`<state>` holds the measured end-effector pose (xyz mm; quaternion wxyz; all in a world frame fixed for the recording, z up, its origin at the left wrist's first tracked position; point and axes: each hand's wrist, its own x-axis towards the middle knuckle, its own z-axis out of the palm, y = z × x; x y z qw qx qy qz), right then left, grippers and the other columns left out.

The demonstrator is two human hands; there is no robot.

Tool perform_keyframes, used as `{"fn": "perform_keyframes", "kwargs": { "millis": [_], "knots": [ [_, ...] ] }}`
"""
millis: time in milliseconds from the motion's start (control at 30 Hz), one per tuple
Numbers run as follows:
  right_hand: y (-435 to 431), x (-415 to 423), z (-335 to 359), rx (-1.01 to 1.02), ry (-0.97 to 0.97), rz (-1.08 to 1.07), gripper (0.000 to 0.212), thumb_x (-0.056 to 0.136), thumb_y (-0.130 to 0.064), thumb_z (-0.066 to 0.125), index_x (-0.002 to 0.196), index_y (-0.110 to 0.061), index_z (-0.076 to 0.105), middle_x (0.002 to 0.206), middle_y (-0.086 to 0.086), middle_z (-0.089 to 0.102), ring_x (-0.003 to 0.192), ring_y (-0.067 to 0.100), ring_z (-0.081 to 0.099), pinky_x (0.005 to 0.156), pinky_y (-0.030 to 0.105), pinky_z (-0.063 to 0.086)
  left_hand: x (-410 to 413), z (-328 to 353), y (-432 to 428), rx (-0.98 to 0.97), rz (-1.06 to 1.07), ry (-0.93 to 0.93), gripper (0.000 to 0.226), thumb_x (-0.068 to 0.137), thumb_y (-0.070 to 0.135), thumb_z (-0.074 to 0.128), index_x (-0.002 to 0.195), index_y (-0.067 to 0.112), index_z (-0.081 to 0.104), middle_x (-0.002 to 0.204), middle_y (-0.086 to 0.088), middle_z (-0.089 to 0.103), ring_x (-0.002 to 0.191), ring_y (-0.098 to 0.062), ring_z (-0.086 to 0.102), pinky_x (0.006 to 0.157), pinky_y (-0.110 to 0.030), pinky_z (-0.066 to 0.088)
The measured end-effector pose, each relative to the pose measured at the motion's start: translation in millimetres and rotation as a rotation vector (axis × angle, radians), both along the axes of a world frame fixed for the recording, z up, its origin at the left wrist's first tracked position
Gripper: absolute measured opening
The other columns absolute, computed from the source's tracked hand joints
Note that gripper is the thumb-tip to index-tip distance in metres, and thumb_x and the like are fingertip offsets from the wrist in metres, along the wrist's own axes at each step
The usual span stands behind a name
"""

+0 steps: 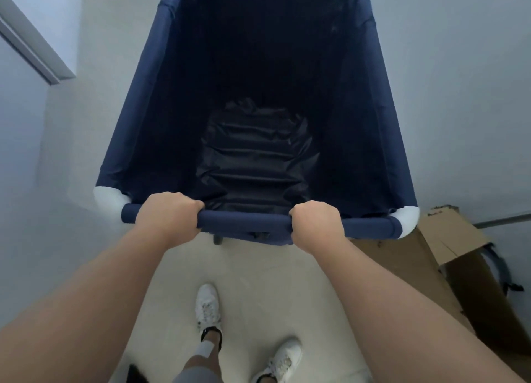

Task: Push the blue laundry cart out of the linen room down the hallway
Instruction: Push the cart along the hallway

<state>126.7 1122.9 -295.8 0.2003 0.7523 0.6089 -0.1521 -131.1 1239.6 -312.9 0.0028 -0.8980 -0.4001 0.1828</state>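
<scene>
The blue laundry cart (pixel 143 95) fills the middle of the view, a deep navy fabric bin with white corner joints. A dark crumpled liner lies at its bottom. Its near padded rail (pixel 244 220) runs across in front of me. My left hand (pixel 169 217) grips that rail left of centre, fingers curled over the top. My right hand (pixel 317 224) grips the same rail right of centre. Both forearms reach forward from the bottom of the view.
An open cardboard box (pixel 431 256) stands on the floor right beside the cart's near right corner. A grey door frame (pixel 34 52) slants at the upper left. Pale walls close in on both sides. My white shoes (pixel 208 305) stand on the cream floor behind the cart.
</scene>
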Motion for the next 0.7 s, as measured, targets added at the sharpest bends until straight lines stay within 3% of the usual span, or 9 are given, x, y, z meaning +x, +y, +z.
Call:
{"fn": "perform_keyframes", "kwargs": {
  "millis": [333, 500, 700],
  "knots": [
    [14, 2, -4, 0.008, -0.012, -0.098, 0.016, 0.070, -0.014, 0.070, 0.083, -0.021, 0.063, 0.067, -0.002, 0.054, 0.056, 0.019, 0.048, 0.044, 0.029, 0.031, 15, -2, 36, 0.071, -0.101, -0.001, 0.019, 0.081, 0.050, 0.057, 0.097, 0.042, 0.064, 0.072, 0.013, 0.061, 0.062, -0.015, 0.050, 0.055, -0.029, 0.036],
    [25, 6, -5, 0.005, -0.018, -0.162, 0.014, 0.070, -0.014, 0.068, 0.081, -0.021, 0.063, 0.066, -0.002, 0.056, 0.053, 0.017, 0.047, 0.046, 0.028, 0.035, 29, -2, 64, 0.071, -0.180, -0.011, 0.019, 0.080, 0.050, 0.057, 0.094, 0.040, 0.065, 0.070, 0.012, 0.060, 0.064, -0.016, 0.056, 0.054, -0.029, 0.035],
    [47, 39, 4, -0.031, -0.002, -0.228, 0.017, 0.073, -0.024, 0.070, 0.078, -0.024, 0.054, 0.067, -0.004, 0.051, 0.059, 0.018, 0.046, 0.052, 0.031, 0.039, 65, -2, 89, 0.003, -0.208, -0.052, 0.018, 0.080, 0.047, 0.055, 0.093, 0.037, 0.062, 0.068, 0.011, 0.056, 0.060, -0.017, 0.051, 0.054, -0.030, 0.035]
  ]
}}
